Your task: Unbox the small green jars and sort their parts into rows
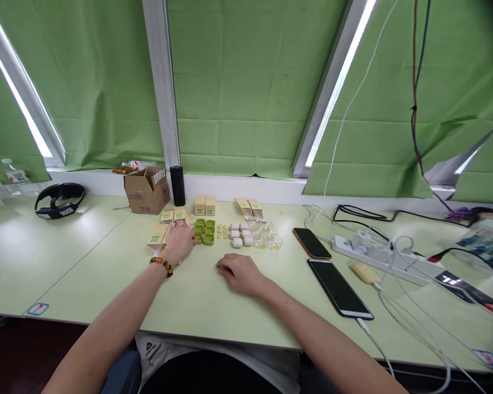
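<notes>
My left hand (pixel 179 242) reaches down among small cream cardboard boxes (pixel 156 239), at the left edge of a group of green square cups (pixel 208 239). Its fingers are bent, and whatever they hold is hidden behind the hand. My right hand (pixel 242 273) rests on the table with fingers curled in, and nothing shows in it. Beyond it stand pale pink rounded pieces (pixel 237 242) in rows, beside clear plastic cups (pixel 275 245) with yellow spots inside. Tiny yellow pieces (pixel 219 232) lie between the green cups and the pink pieces.
More cream boxes (pixel 205 205) stand at the back, near a black cylinder (pixel 177 186) and an opened cardboard carton (pixel 147 191). Two phones (pixel 340 288) lie right of my right hand, by a power strip (pixel 388 260) with tangled cables. A black headset (pixel 59 200) sits far left.
</notes>
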`<state>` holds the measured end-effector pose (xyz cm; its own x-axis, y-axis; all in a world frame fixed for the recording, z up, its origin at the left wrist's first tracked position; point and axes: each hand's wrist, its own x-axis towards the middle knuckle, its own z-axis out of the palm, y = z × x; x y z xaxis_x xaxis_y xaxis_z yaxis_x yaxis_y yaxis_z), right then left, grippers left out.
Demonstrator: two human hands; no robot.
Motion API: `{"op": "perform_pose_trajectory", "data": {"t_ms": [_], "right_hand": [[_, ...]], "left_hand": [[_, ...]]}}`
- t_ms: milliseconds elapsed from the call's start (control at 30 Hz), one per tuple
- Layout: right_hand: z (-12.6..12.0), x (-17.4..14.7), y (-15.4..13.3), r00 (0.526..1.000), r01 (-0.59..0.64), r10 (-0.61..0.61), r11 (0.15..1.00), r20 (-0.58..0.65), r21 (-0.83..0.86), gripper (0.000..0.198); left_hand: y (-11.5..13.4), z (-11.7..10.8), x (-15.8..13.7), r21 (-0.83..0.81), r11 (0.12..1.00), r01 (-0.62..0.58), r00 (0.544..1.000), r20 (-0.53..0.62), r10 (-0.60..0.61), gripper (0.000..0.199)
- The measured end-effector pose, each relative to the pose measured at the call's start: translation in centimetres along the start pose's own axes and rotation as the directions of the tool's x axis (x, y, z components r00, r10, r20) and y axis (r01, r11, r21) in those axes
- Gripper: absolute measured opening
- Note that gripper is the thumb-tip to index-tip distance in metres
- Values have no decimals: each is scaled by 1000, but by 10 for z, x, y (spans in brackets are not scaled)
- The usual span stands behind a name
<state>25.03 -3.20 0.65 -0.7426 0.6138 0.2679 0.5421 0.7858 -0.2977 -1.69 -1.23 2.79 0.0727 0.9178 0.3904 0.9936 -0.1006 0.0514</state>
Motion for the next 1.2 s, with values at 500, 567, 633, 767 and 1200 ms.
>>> {"op": "perform_pose_trajectory", "data": {"t_ms": [500, 567, 633, 767, 1200], "right_hand": [[-3, -1, -2, 1000, 7, -6, 1000, 10, -31, 16], [-2, -1, -2, 1000, 12, -12, 999, 10, -31, 16], [-1, -1, -1, 1000, 15, -15, 1000, 4, -26, 17], [1, -1, -1, 1000, 13, -13, 999, -6, -29, 17], [1, -1, -2, 999, 42, -43, 998, -26, -51, 18]], "left_hand": [[8, -18, -2, -53, 999, -7, 956, -293, -9, 24], [10, -24, -1, -66, 998, -2, 930, -367, -22, 27], [12, -32, 0, -75, 997, 2, 899, -437, -34, 27], [14, -51, 9, -76, 997, -27, 861, -508, -16, 27], [2, -13, 114, 126, 992, -15, 998, -51, 21, 33]]}}
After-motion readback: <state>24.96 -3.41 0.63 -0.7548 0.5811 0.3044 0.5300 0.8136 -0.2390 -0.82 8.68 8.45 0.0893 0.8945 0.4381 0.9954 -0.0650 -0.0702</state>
